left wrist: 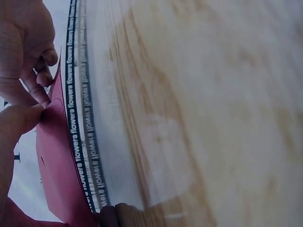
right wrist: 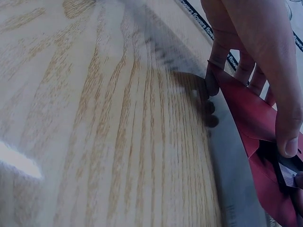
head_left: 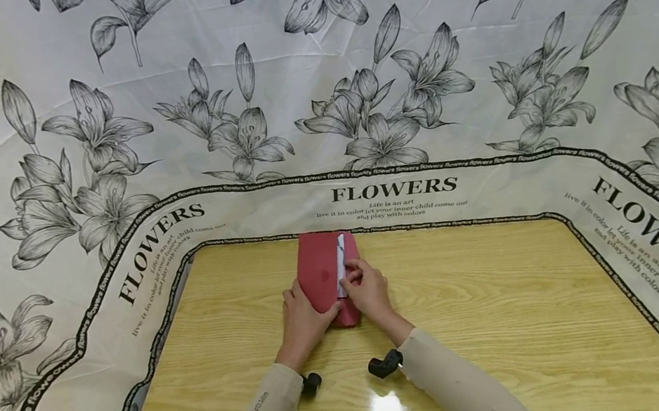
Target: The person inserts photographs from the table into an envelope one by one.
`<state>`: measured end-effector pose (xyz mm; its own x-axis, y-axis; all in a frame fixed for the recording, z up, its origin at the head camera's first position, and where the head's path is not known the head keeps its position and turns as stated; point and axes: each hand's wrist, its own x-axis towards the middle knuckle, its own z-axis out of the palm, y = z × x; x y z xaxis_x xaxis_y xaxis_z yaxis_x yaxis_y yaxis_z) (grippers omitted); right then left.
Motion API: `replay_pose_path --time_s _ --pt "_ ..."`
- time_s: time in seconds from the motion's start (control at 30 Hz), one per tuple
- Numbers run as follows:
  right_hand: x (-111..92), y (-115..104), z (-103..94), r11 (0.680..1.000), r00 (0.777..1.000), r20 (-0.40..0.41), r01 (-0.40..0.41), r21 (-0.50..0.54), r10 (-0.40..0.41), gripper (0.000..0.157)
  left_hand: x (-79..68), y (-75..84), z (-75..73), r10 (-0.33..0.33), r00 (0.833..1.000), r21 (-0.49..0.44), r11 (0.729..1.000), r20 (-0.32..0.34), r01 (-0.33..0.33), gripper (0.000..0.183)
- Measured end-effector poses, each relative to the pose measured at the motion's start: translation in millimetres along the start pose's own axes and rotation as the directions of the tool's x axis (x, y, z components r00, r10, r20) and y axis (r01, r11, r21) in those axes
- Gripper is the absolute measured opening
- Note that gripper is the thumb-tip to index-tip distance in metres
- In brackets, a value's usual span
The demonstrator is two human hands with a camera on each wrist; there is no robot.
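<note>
A red envelope is tilted up at the table's far edge, its opening along the right side. From that opening sticks a narrow white paper with a dark print. My left hand grips the envelope, fingers at its left edge and thumb at the lower part of the opening. With thumb and fingertips my right hand pinches the white paper. The left wrist view shows the left thumb on the red envelope. In the right wrist view, a white printed piece shows inside the dark opening.
The glossy wood-grain table extends around both arms. A flower-printed cloth hangs behind it and along both sides. Small black devices sit at both wrists.
</note>
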<state>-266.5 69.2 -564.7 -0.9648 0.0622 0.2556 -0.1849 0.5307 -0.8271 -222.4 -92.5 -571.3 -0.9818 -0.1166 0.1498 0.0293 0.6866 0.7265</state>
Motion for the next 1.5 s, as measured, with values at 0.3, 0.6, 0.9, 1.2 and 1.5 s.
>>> replay_pose_path --time_s 0.3,0.6,0.9,1.2,1.5 --pt "0 1 4.1 0.999 1.000 -0.006 0.020 -0.027 -0.021 0.038 -0.3 0.0 -0.8 -0.001 1.000 0.008 1.000 0.000 0.001 0.110" --pt "-1 -2 5.7 0.998 0.999 -0.005 0.039 -0.050 -0.039 0.038 0.8 -2.6 1.0 0.008 1.000 0.009 1.000 -0.012 -0.007 0.110" --pt "-2 -2 5.8 0.998 0.999 -0.001 0.052 -0.044 -0.052 0.038 0.9 -2.8 1.0 0.003 1.000 0.005 1.000 -0.008 -0.003 0.109" --pt "-2 1 3.8 0.999 0.999 -0.026 0.048 -0.011 -0.048 0.035 0.6 0.0 1.5 0.014 1.000 0.016 1.000 -0.017 -0.014 0.108" --pt "-3 4 -13.5 0.998 0.999 -0.032 0.039 0.042 -0.037 0.033 0.5 3.2 3.4 -0.009 0.999 0.061 0.998 -0.040 0.012 0.111"
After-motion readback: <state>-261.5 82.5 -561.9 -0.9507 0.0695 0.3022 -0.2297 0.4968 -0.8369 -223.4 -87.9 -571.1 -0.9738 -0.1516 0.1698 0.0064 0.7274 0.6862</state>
